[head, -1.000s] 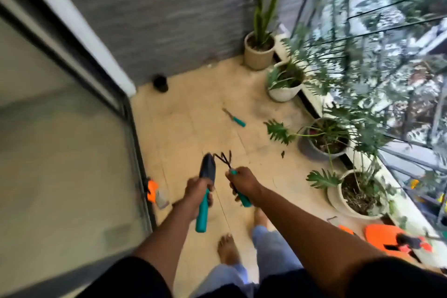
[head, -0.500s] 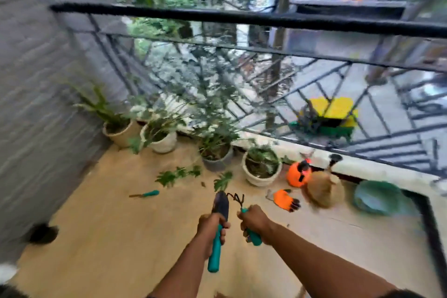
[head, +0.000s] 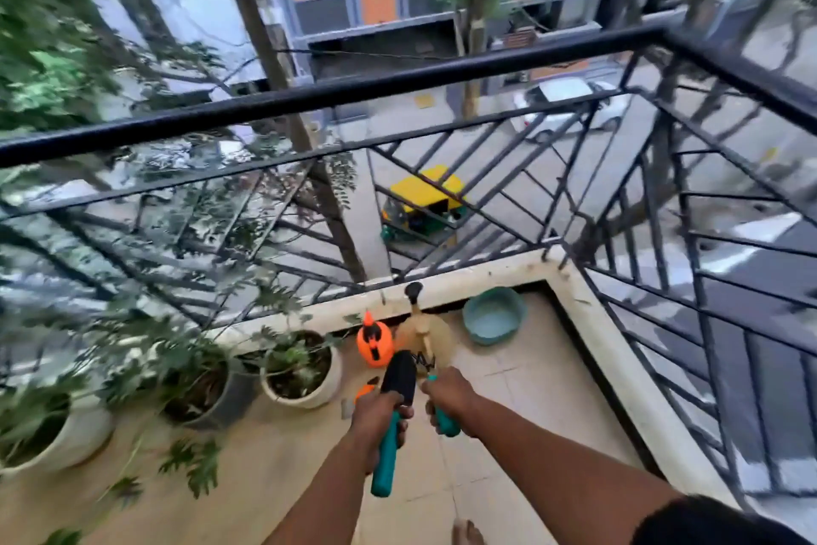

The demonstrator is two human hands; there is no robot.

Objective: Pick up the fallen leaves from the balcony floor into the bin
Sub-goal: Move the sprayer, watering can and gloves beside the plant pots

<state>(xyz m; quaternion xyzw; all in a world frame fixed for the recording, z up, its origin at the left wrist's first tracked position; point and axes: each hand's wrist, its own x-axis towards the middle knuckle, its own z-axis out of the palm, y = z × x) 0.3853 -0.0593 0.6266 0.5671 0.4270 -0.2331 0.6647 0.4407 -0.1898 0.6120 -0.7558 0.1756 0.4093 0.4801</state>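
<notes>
My left hand (head: 379, 420) grips the teal handle of a garden trowel (head: 398, 385), its black blade pointing up and away. Beside it my right hand (head: 446, 396) grips the teal handle of a small hand rake (head: 423, 361), whose dark prongs show just above my fingers. Both hands are held close together over the tan balcony floor (head: 499, 416). Green leaves (head: 194, 467) lie or hang low over the floor at the lower left, near the pots. A teal basin (head: 494, 314) sits in the far corner. No leaf is in either hand.
White and grey plant pots (head: 305, 372) line the left edge under the black railing (head: 398, 84). An orange spray bottle (head: 375, 341) and a beige watering can (head: 422, 330) stand ahead of my hands. A raised ledge (head: 619, 359) runs along the right. My bare foot (head: 466, 533) shows below.
The view has swung right, from the wall and door toward the railing corner and the street. Both hands keep the same grip on the trowel and rake.
</notes>
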